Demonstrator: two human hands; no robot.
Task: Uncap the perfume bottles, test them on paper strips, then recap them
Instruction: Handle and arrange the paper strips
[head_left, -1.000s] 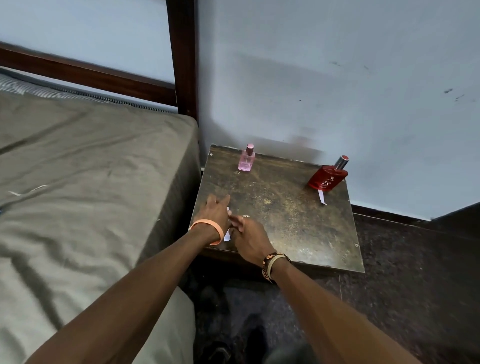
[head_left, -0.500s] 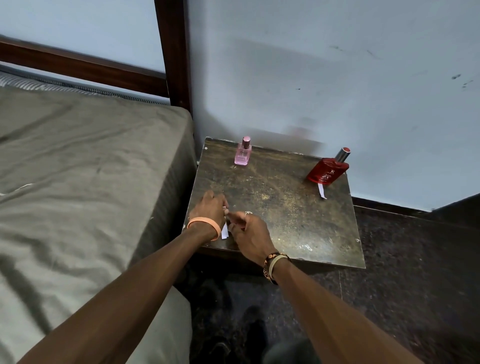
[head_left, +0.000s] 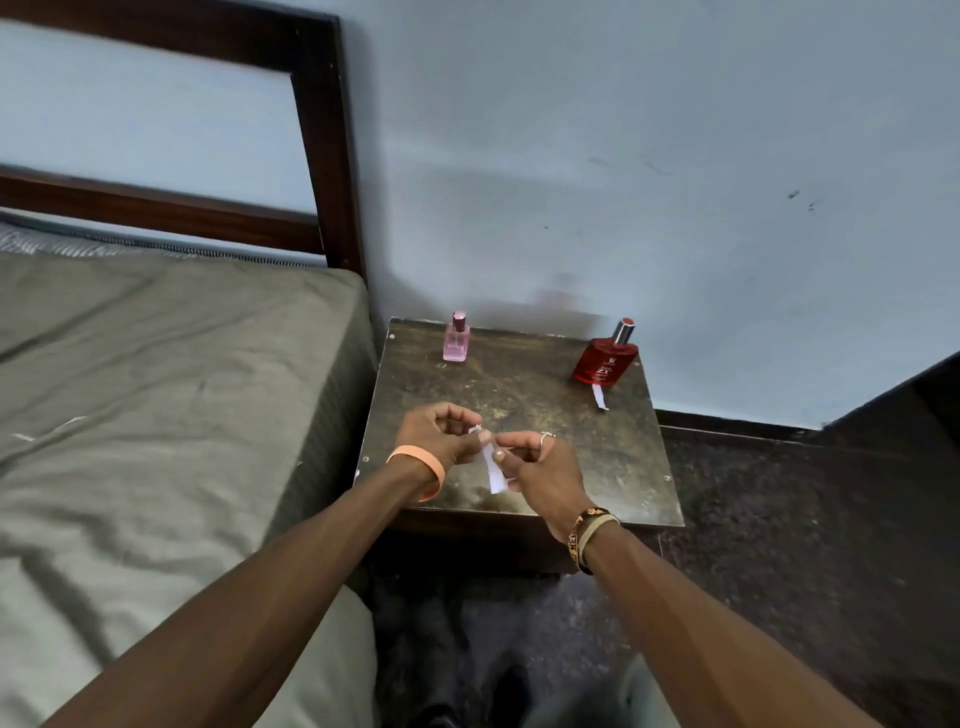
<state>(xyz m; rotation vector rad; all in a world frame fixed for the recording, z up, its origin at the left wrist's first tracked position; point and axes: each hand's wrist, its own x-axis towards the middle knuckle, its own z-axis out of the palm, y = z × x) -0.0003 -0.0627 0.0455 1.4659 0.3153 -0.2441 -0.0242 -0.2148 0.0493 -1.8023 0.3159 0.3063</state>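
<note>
Left grip (head_left: 439, 436) and right grip (head_left: 540, 467) pinch one paper strip (head_left: 493, 470) between them, pink perfume bottle (head_left: 456, 340) at 12 o'clock, red perfume bottle (head_left: 605, 364) at 1 o'clock

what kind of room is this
Most likely a bedroom: a bed with a grey sheet and dark wooden headboard stands on the left, and a small worn bedside table beside it, against the pale wall, carries a pink perfume bottle and a red perfume bottle.
</note>
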